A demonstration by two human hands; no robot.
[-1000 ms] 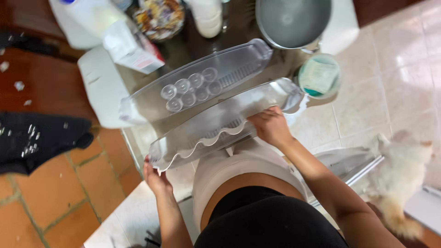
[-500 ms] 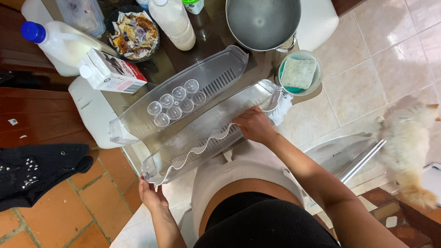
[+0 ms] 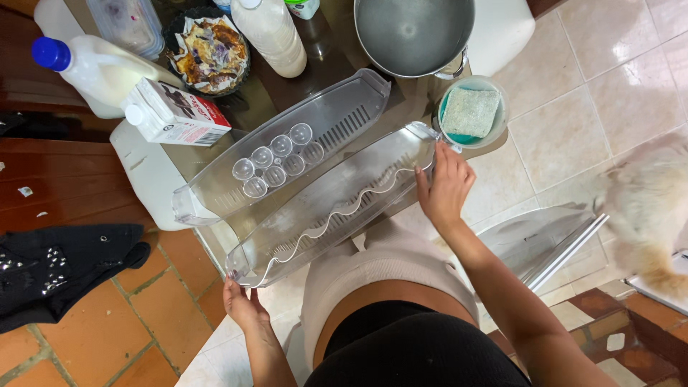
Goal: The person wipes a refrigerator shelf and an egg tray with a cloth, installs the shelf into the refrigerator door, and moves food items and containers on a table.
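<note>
Two clear plastic fridge door shelves lie side by side, slanting across the dark table top [image 3: 315, 61]. The nearer shelf [image 3: 337, 208], with a wavy front rail, is gripped at both ends: the left hand [image 3: 244, 304] closes around its lower left corner from below, and the right hand [image 3: 446, 188] clasps its upper right end, fingers curled over the rim. The farther shelf [image 3: 287, 147] rests on the table just behind it, nearly touching along its length, and carries eight round egg cups in two rows of four beside a slotted section. Behind it stand one milk carton [image 3: 175, 115] lying on its side, two white bottles, one with a blue cap [image 3: 86, 64] and one tall [image 3: 269, 32], one dark dish of food [image 3: 209, 50] and one large metal bowl [image 3: 414, 32]. One small pale tub [image 3: 469, 113] holding a green sponge sits just beside the right hand, at the table's edge. On the floor to the left lies one black studded garment [image 3: 61, 269] on the orange tiles; to the right, one fluffy white animal [image 3: 645, 208] stands on the pale tiles, near a clear panel [image 3: 545, 240] leaning by the person's right arm.
</note>
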